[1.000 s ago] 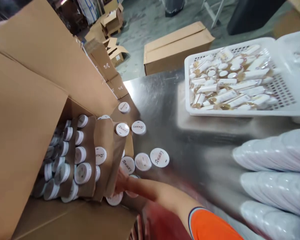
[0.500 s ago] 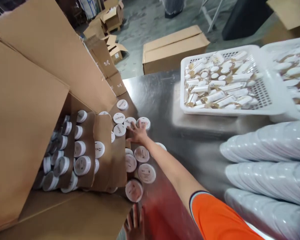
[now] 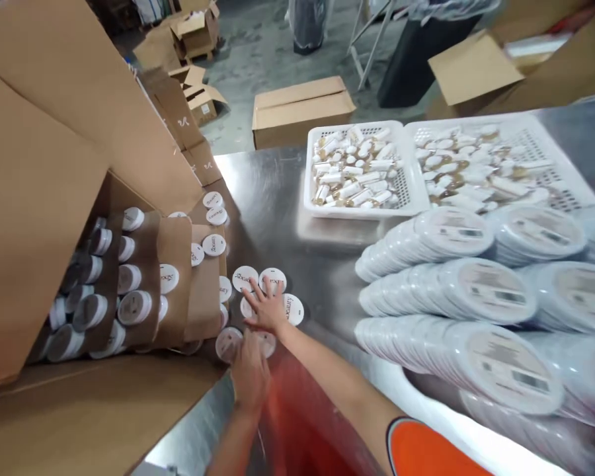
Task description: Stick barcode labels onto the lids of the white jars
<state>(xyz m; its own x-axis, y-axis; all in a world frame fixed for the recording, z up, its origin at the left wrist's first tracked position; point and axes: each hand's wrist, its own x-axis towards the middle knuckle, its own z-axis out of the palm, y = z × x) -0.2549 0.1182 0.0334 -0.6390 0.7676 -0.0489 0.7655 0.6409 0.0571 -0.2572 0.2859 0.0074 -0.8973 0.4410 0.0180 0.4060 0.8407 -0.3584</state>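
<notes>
Head view shows a few white jars out on the table. Right hand lies flat on them, fingers spread; left hand hides its grip. More jars fill the box.

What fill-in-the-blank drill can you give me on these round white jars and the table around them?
The right hand lies spread flat over round white jars on the shiny metal table; its sleeve is ___.
More jars fill the large brown ___ box.
Small white-capped tubes fill ___ white plastic baskets.
Missing words: orange; cardboard; two.
</notes>
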